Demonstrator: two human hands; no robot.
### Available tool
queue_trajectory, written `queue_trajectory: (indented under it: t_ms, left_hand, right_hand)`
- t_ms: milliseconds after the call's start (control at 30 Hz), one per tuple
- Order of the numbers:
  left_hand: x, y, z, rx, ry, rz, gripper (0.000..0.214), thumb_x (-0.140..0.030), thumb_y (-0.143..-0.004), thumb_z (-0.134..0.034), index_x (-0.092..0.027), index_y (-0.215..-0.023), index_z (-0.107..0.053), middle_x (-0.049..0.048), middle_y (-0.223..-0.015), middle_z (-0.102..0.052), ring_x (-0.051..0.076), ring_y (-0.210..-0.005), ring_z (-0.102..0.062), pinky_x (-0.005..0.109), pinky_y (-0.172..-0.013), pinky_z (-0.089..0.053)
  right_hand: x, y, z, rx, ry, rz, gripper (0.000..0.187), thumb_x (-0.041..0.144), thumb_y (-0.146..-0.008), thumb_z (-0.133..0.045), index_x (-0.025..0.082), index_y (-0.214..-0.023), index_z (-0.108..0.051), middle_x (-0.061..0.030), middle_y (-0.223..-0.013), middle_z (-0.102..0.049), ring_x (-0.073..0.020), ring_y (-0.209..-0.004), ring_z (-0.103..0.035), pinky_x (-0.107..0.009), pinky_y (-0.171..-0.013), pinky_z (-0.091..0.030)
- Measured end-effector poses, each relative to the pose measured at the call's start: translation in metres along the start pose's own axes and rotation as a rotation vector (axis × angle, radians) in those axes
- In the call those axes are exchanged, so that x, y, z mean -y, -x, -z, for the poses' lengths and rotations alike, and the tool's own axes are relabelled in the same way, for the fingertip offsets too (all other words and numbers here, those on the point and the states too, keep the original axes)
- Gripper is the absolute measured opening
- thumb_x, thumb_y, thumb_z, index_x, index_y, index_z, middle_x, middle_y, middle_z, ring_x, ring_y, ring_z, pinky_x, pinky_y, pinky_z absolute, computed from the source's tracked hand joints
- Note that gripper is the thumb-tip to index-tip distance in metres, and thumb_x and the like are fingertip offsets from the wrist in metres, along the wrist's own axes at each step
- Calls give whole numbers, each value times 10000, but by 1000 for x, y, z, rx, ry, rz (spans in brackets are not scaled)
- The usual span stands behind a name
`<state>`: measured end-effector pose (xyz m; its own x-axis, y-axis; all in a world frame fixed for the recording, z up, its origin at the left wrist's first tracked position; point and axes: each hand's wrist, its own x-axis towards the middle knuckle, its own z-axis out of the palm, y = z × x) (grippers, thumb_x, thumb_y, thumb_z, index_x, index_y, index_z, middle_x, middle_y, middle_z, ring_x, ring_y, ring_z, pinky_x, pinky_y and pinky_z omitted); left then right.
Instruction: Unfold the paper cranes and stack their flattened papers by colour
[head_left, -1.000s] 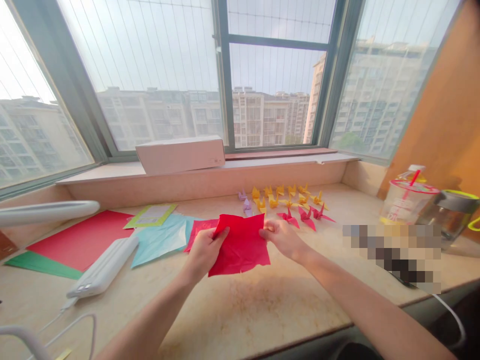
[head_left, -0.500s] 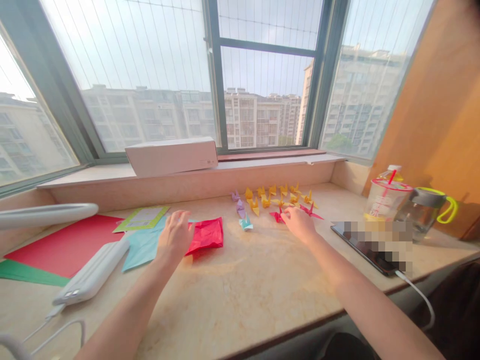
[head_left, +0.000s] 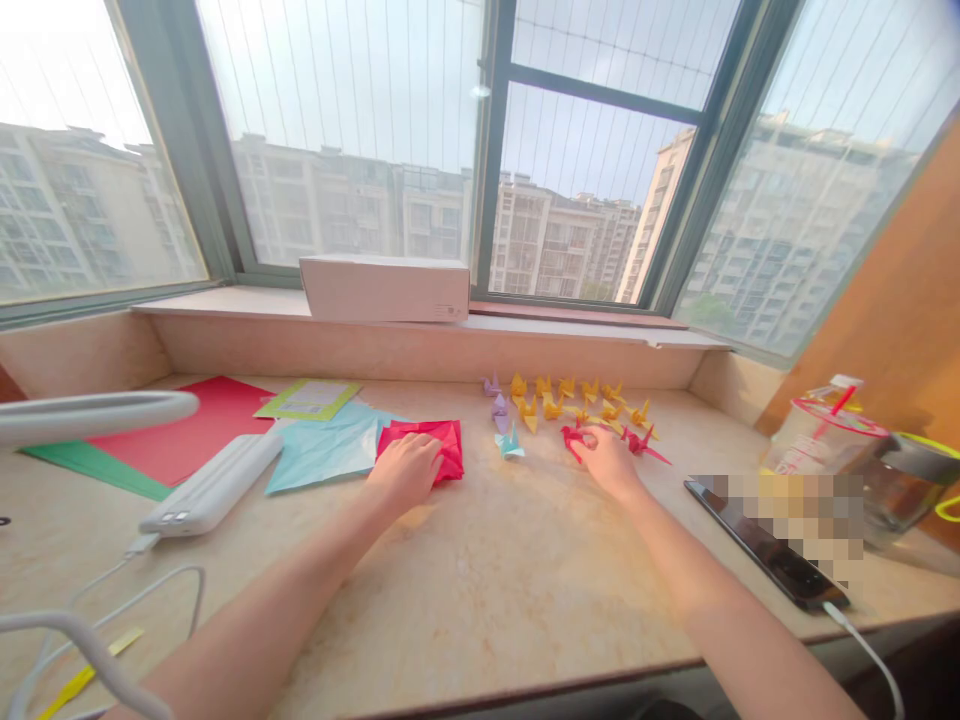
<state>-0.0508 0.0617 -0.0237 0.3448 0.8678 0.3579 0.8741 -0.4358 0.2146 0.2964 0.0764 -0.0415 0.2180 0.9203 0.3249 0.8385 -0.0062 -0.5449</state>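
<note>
My left hand (head_left: 409,468) lies over a creased red sheet of paper (head_left: 452,440), pressing on it with the fingers resting across its surface. At the right, my right hand (head_left: 606,458) pinches a small red paper crane (head_left: 571,440) between thumb and fingers, low at the tabletop. Just beyond that hand sits another red paper crane (head_left: 645,447). Several yellow paper cranes (head_left: 553,407) stand in rows behind, with two purple cranes (head_left: 500,412) and a pale teal crane (head_left: 510,443) to their left. Creased light blue paper (head_left: 322,455) lies left of the red sheet.
Larger red (head_left: 202,425) and green sheets, a yellow-green packet (head_left: 307,399) and a white power bank (head_left: 214,485) with cables are on the left. A phone (head_left: 757,545), a lidded cup (head_left: 821,440) and bottles stand right. A white box (head_left: 386,290) rests on the sill.
My left hand has come down from beside the red sheet onto it, and the sheet looks flatter. My right hand stays at the red crane. The camera view has shifted.
</note>
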Motion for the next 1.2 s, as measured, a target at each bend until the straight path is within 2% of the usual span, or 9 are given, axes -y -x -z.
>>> queue_trajectory:
  t_ms: [233, 333, 400, 533, 700, 933, 1100, 1167, 1200]
  left_hand:
    - [-29, 9, 2, -178, 203, -47, 353, -355, -953, -437, -197, -1200, -634, 124, -1208, -668, 287, -1133, -608, 426, -987, -461]
    - [-48, 18, 6, -189, 418, -46, 455, -441, -909, -527, -207, -1298, -556, 119, -1262, -634, 286, -1182, -583, 449, -1023, -448]
    - [-63, 25, 10, -157, 613, -74, 532, -444, -863, -601, -208, -1332, -515, 122, -1221, -643, 266, -1100, -623, 393, -903, -531]
    - [-88, 33, 18, -60, 948, -92, 401, -406, -837, -655, -202, -1175, -586, 93, -1117, -678, 233, -1012, -649, 324, -787, -561]
    - [-92, 33, 17, 69, 1226, -18, 262, -366, -867, -635, -145, -1007, -612, 98, -1008, -689, 220, -926, -666, 336, -799, -539]
    - [-90, 30, 20, 63, 1434, 54, 206, -323, -857, -645, -137, -939, -616, 77, -903, -691, 175, -809, -647, 333, -794, -531]
    - [-90, 29, 20, 58, 1452, 59, 196, -315, -857, -641, -145, -952, -619, 89, -986, -692, 196, -878, -654, 330, -787, -536]
    - [-88, 28, 17, 47, 1404, 39, 174, -295, -857, -640, -147, -947, -627, 88, -995, -689, 200, -911, -647, 320, -797, -527]
    - [-87, 28, 15, 45, 1374, 28, 161, -281, -857, -637, -148, -947, -631, 87, -992, -688, 202, -930, -642, 319, -809, -521]
  right_hand:
    - [38, 20, 9, -46, -317, 217, 210, 327, -861, -534, 193, -938, -675, -72, -989, -707, -211, -920, -656, -341, -850, -500]
    - [63, 46, 12, 131, -661, 471, 109, 265, -856, -569, 209, -878, -660, -43, -873, -654, -198, -859, -623, -336, -815, -492]
    - [78, 62, 13, 237, -744, 557, 82, 224, -857, -572, 217, -844, -652, -26, -823, -618, -179, -796, -594, -326, -791, -479]
    - [93, 81, 12, 433, -824, 617, 95, 230, -861, -590, 212, -783, -642, -28, -802, -593, -178, -771, -572, -324, -757, -474]
    - [92, 80, 8, 516, -917, 583, 100, 246, -873, -576, 220, -863, -671, -31, -823, -586, -179, -780, -573, -330, -752, -487]
    - [89, 80, 7, 468, -936, 571, 108, 227, -848, -569, 217, -897, -665, -33, -858, -589, -174, -793, -578, -323, -749, -484]
    - [93, 79, 15, 353, -728, 611, 103, 213, -892, -541, 208, -857, -638, -26, -822, -607, -175, -775, -583, -316, -755, -471]
    - [93, 78, 15, 269, -652, 641, 33, 230, -886, -582, 215, -890, -611, -28, -845, -622, -184, -804, -586, -324, -781, -466]
    - [92, 78, 15, 226, -627, 656, 79, 250, -870, -625, 219, -938, -599, -35, -884, -628, -192, -831, -588, -332, -797, -467]
